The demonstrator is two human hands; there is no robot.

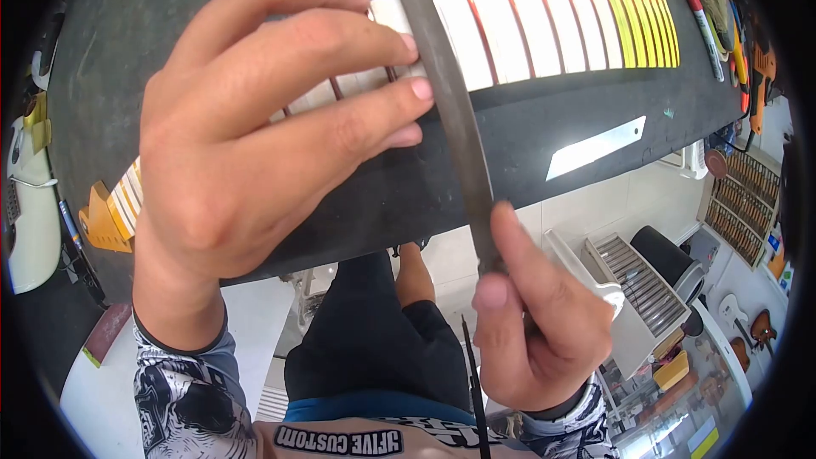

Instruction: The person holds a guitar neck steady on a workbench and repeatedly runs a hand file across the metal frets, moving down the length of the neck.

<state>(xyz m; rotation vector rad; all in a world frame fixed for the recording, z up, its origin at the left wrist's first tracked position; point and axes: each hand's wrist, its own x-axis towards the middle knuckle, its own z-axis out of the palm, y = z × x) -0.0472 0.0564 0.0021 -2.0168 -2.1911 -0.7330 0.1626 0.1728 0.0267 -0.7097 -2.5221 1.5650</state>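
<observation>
A guitar neck (501,30) lies across the black bench, its fingerboard covered with white tape between the frets and yellow tape toward the right end. My right hand (544,323) grips the near end of a long flat metal file (456,110), thumb and index finger along it; the handle is hidden in the palm. The file crosses over the neck. Spread over the neck, my left hand (263,110) has its fingers stretched out, fingertips right beside the file's left edge. Whether they touch the file I cannot tell. The left hand hides part of the neck.
On the black bench (357,212) lies a shiny metal straightedge (595,149) near the front edge. A red-capped marker (701,25) and several tools sit at the right. An orange-brown block (106,217) is at the neck's left end. A slatted stool-like rack (637,280) stands below.
</observation>
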